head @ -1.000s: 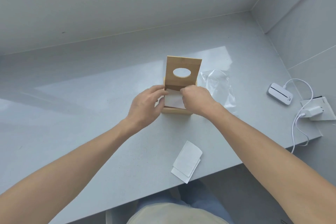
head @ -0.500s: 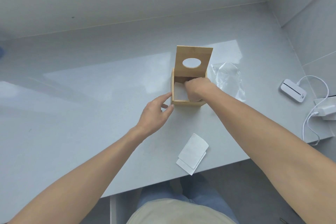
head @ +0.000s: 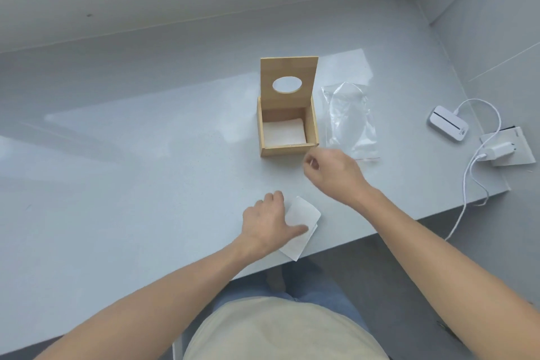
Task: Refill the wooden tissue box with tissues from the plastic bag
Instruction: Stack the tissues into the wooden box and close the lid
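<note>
The wooden tissue box [head: 287, 148] stands on the grey table [head: 146, 169], its lid with an oval hole tilted upright at the back. White tissues [head: 283, 132] lie flat inside it. A clear plastic bag [head: 349, 120] lies flat just right of the box. Two folded white tissues [head: 304, 215] rest near the table's front edge. My left hand [head: 267, 221] lies on their left side, fingers spread over them. My right hand [head: 333, 171] hovers in front of the box's right corner, fingers loosely curled, holding nothing.
A small white device [head: 448, 127] with a white cable [head: 470, 172] sits at the right, beside a white plug [head: 496, 150] on a wall socket plate. The table's front edge runs diagonally just below the loose tissues. Walls close the back and right sides.
My right hand came out of the box, leaving the tissues inside, and drew back toward me. My left hand left the box and dropped onto the loose tissues near the front edge.
</note>
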